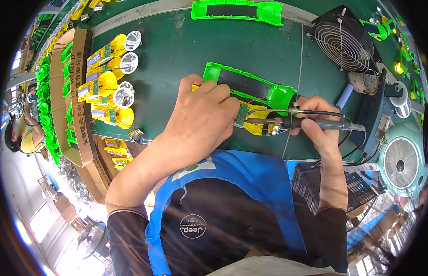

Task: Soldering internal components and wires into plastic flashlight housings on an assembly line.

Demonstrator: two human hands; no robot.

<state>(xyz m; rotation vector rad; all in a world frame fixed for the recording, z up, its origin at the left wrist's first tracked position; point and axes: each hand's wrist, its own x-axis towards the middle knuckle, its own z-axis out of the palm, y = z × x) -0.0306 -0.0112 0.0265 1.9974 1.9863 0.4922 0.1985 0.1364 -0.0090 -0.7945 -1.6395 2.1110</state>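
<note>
My left hand (202,112) is closed around a yellow flashlight housing (254,128), mostly covering its left end. Beside the fingertips a small green circuit board (242,116) shows, with thin wires on it. A silver reflector (276,130) sits at the housing's right end. My right hand (320,129) grips a soldering iron (332,124) with a thin feed tube alongside. Its tip points left and reaches the circuit board; whether they touch I cannot tell. Just behind lies a green housing shell (282,95) with a dark panel, partly hidden by my left hand.
Several yellow flashlight assemblies (113,59) line the left, next to a cardboard box (80,96) and green parts. A second green shell (264,13) lies at the far edge. On the right stand a black fan (345,39), a lilac cylinder (345,95) and a pale green round fan (400,158).
</note>
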